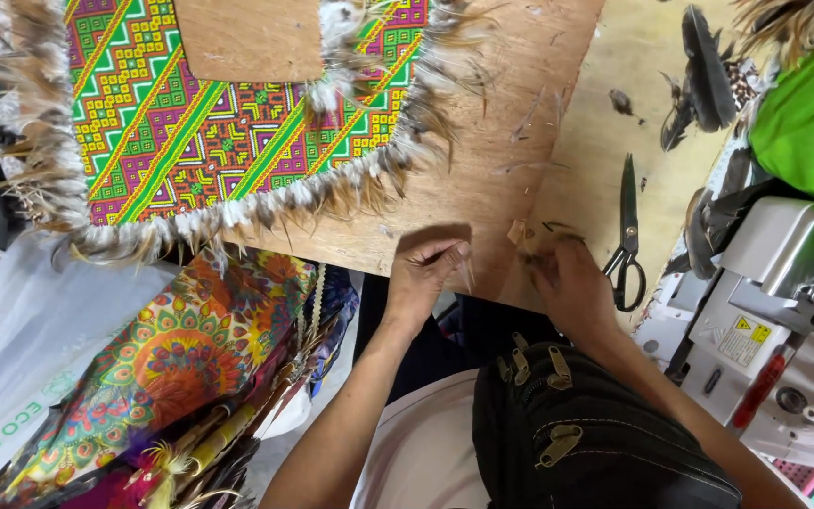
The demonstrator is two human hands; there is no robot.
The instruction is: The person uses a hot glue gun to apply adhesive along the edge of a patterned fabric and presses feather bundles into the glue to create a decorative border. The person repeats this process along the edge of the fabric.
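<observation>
Your left hand [423,269] pinches a pale feather [465,273] at the near edge of the wooden board [482,179], right hand [567,283] blurred, fingers probably curled on more feathers, so you're mid-sorting; next needs a steady grip, black scissors [627,240] just right.
</observation>
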